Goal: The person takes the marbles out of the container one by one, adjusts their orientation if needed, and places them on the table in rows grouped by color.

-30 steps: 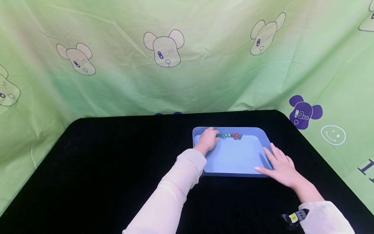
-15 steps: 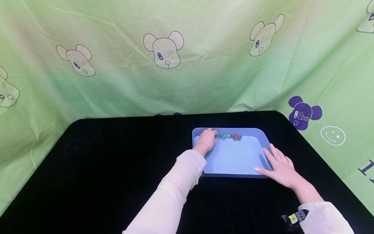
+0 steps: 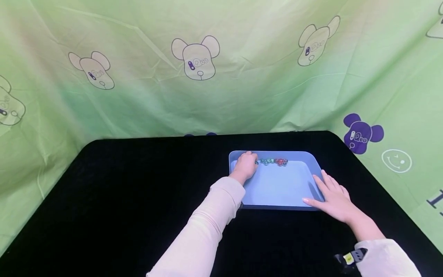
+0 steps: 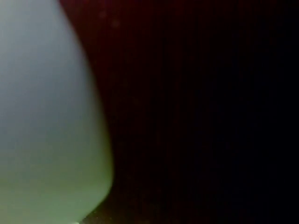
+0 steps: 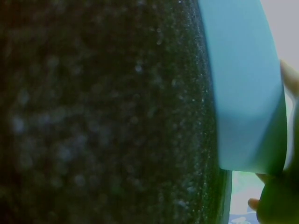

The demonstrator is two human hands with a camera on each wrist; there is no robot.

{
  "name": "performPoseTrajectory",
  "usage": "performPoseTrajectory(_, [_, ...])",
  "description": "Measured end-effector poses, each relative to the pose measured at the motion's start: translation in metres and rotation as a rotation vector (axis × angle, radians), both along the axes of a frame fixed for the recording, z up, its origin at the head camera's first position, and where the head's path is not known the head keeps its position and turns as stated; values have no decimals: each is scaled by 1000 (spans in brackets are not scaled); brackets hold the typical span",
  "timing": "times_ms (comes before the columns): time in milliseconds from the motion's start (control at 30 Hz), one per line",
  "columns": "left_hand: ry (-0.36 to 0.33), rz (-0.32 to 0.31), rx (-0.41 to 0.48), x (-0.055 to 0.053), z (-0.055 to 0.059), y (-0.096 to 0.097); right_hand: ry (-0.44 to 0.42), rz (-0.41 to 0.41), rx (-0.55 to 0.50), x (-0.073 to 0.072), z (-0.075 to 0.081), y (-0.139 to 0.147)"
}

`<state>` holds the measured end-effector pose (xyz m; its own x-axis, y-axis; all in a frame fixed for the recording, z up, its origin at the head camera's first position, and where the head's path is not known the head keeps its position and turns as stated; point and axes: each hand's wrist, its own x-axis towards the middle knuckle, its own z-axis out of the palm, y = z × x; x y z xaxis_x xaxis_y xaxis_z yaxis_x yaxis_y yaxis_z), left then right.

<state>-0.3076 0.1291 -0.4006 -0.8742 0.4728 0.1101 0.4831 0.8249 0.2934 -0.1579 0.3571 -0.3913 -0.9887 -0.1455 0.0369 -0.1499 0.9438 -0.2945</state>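
In the head view, a shallow blue tray [image 3: 280, 188] sits on a black-covered table. A row of glass marbles, green marbles [image 3: 267, 161] on the left and red marbles [image 3: 280, 162] on the right, lies along its far side. My left hand [image 3: 245, 165] reaches into the far left corner with bent fingers, and a dark marble [image 3: 256, 162] shows at its fingertips, slightly apart from the row. Spread, mostly straight fingers of my right hand [image 3: 333, 198] rest over the tray's right rim. The right wrist view shows the tray's outer wall [image 5: 245, 84] close up.
The black table cover [image 3: 121, 200] extends around the tray. A green curtain [image 3: 207, 104] with printed bear heads hangs behind and at both sides. A small device [image 3: 351, 257] sits at the right cuff. A blurred pale shape [image 4: 46, 116] fills the left of the left wrist view.
My left fingertips have shifted slightly left with the dark marble, so a small gap now shows beside the green marbles. My right hand and the tray stay put.
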Motion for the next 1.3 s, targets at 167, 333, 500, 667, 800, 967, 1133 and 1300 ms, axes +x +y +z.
performPoseTrajectory(167, [-14,-7,36,0,1,-2,-5,0,-12,0,1,-1])
performPoseTrajectory(333, [-48,-15,85,-1,3,-2,-8,5,-16,0,-1,1])
performPoseTrajectory(500, [-38,-33,123,-1,7,-5,-11,9,-32,0,-2,1])
performPoseTrajectory(667, [-55,-42,194,1,15,-14,-14,10,-35,0,-1,0])
performPoseTrajectory(800, [-68,-44,263,3,22,-24,-17,14,-37,0,-1,0])
performPoseTrajectory(967, [-86,-53,340,5,28,-30,-11,17,-40,1,-2,1])
performPoseTrajectory(1133, [-74,-72,379,6,29,-34,-10,15,-37,-1,-3,3])
performPoseTrajectory(1300, [-52,-87,435,9,30,-42,-18,5,-39,-2,-6,3])
